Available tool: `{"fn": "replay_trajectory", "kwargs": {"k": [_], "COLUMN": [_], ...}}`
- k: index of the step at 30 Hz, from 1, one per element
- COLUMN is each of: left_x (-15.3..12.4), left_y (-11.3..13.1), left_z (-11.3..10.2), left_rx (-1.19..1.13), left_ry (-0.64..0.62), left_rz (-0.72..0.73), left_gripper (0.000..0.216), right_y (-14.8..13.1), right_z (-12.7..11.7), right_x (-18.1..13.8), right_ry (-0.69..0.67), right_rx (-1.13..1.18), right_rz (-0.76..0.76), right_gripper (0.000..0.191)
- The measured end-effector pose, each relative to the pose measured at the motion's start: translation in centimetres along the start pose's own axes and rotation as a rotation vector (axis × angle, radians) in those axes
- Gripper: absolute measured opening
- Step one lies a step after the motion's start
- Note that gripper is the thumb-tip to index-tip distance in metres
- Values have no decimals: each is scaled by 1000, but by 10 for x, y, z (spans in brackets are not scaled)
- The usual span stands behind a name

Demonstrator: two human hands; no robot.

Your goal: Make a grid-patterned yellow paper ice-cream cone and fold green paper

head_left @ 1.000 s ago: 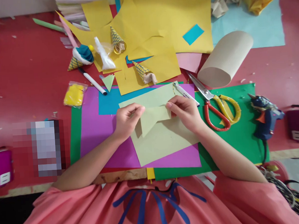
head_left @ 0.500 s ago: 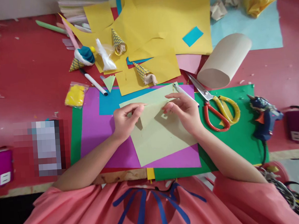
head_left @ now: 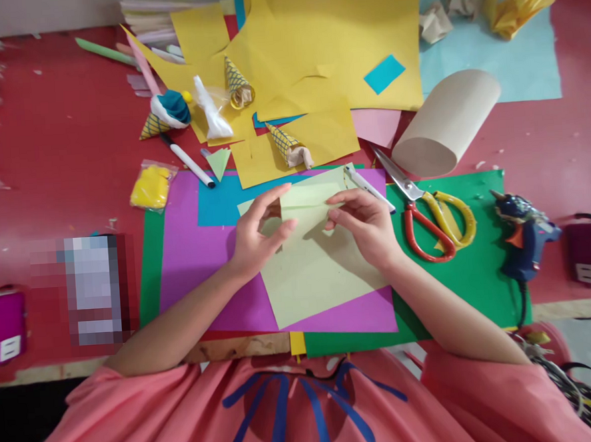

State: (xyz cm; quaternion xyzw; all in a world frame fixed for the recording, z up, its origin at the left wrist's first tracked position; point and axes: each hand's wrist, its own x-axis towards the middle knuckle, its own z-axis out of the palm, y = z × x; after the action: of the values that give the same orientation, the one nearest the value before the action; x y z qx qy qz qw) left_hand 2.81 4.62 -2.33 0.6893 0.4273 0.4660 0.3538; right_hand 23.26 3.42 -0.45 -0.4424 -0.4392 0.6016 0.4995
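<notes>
A small folded piece of pale green paper [head_left: 304,199] is held up over a larger pale green sheet [head_left: 319,279]. My right hand [head_left: 368,226] pinches its right end between thumb and fingers. At the left end, my left hand [head_left: 259,240] has thumb and fingers spread apart; whether a fingertip still touches the paper I cannot tell. Under the sheet lie purple paper [head_left: 209,279] and blue paper [head_left: 219,202]. A marker [head_left: 371,188] rests just beyond my right hand.
Scissors [head_left: 411,197] and a glue gun [head_left: 524,234] lie on green paper to the right, below a cardboard tube [head_left: 447,124]. Paper cones [head_left: 284,141], a second marker [head_left: 192,165] and a bag of yellow pieces [head_left: 152,186] lie among yellow sheets [head_left: 334,38] and scraps.
My left hand has opened from its pinch on the paper piece, its fingers spreading. The piece has turned so its folded upper part shows, while my right hand keeps its pinch.
</notes>
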Motion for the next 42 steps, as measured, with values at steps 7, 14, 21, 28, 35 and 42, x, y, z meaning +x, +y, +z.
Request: {"fn": "replay_trajectory", "kwargs": {"k": [7,14,21,28,35,42], "left_x": [0,0,0,0,2,3], "left_y": [6,11,10,5,6,9], "left_z": [-3,-3,-2,-2,-2,-3], "left_rx": [65,38,60,16,5,4], "left_ry": [-82,-192,-175,-170,-178,-194], "left_rz": [-7,-63,-127,-71,-87,-84], "left_gripper": [29,29,29,29,28,28], "right_y": [-3,1,-17,-62,-84,-65], "right_z": [3,6,-4,-52,-101,-121], "right_x": [-2,-6,-2,-27,-56,-46], "right_ry": [9,-21,-12,178,253,40], "right_rx": [-126,-274,-410,-808,-1459,-1765], "right_rz": [8,-11,-128,-281,-37,273], "right_gripper": [9,11,18,15,30,63]}}
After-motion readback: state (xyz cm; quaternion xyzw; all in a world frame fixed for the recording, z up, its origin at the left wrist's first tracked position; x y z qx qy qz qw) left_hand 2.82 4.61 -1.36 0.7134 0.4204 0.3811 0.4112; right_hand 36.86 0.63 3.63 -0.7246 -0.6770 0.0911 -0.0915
